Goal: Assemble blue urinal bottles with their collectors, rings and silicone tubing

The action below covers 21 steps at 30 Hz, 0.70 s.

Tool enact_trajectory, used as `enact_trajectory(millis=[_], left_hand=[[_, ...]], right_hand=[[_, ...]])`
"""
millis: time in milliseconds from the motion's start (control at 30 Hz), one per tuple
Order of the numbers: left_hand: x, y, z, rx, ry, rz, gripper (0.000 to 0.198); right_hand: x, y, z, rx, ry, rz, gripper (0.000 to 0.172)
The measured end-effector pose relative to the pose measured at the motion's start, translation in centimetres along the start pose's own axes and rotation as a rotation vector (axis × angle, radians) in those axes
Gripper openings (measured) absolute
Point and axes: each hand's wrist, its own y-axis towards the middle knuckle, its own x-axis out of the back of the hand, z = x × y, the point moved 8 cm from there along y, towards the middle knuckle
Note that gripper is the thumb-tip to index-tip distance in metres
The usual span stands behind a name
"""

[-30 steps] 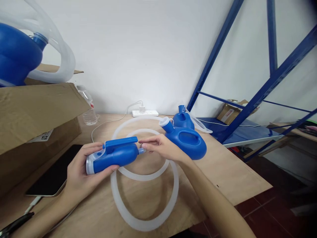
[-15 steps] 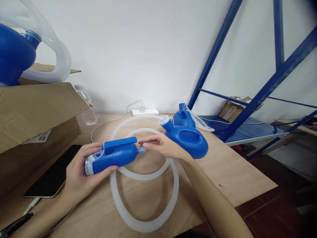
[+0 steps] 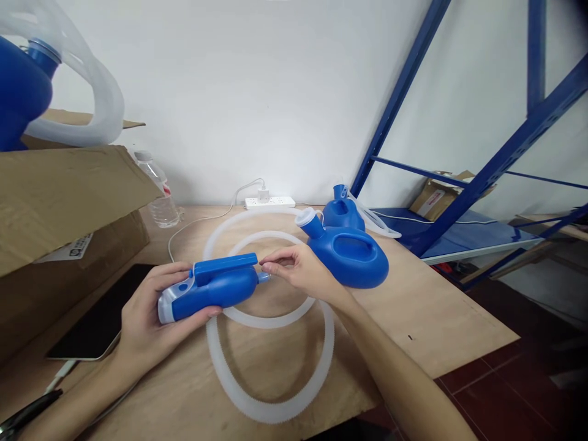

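My left hand [image 3: 147, 312] is wrapped round a blue handheld plastic vessel [image 3: 211, 291] with a flat blue lid and a clear end, held level over the wooden table [image 3: 413, 312]. My right hand [image 3: 296, 269] pinches the small blue nozzle [image 3: 263, 277] at the vessel's right tip with thumb and fingers. Beneath both hands lies a coiled white corrugated hose [image 3: 275, 331]. Just behind my right hand sits a blue jug [image 3: 349, 254] with a handle opening and white-rimmed spout.
A second blue jug [image 3: 340, 211] and a white power strip [image 3: 269, 201] lie at the table's back. A dark tablet [image 3: 98, 318], cardboard box [image 3: 59, 208] and water bottle [image 3: 160, 196] stand left. Blue shelving [image 3: 459, 202] rises at right.
The view has shifted slightly. My right fingers have tightened onto the nozzle; the left hand keeps the same grip on the vessel.
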Motion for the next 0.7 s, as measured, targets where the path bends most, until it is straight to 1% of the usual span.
enact_trajectory(millis=[167, 300, 367, 467, 567, 667, 700], left_hand=[[0.1, -0.2, -0.4, -0.066, -0.004, 0.0, 0.041], [0.1, -0.6, -0.1, -0.076, 0.016, 0.002, 0.043], [0.1, -0.6, -0.3, -0.101, 0.014, 0.004, 0.044], [0.1, -0.3, -1.7, -0.258, -0.013, 0.01, 0.045], [0.4, -0.5, -2.9, -0.426, 0.013, 0.013, 0.04], [0.5, -1.5, -3.1, -0.512, 0.046, 0.074, 0.029], [0.6, -2.0, -2.9, -0.513, 0.043, 0.095, 0.03]], right_hand=[[-0.6, 0.1, 0.4, 0.02, -0.034, 0.024, 0.018], [-0.6, 0.3, 0.5, -0.012, -0.075, -0.007, 0.016], [-0.7, 0.7, 0.2, -0.038, -0.075, 0.002, 0.017], [-1.1, 1.3, -0.3, -0.09, -0.025, 0.087, 0.018], [-1.4, 1.8, -0.8, -0.169, 0.072, 0.186, 0.019], [-1.8, 2.1, -1.2, -0.268, 0.19, 0.26, 0.022], [-2.0, 2.2, -1.4, -0.307, 0.228, 0.287, 0.024]])
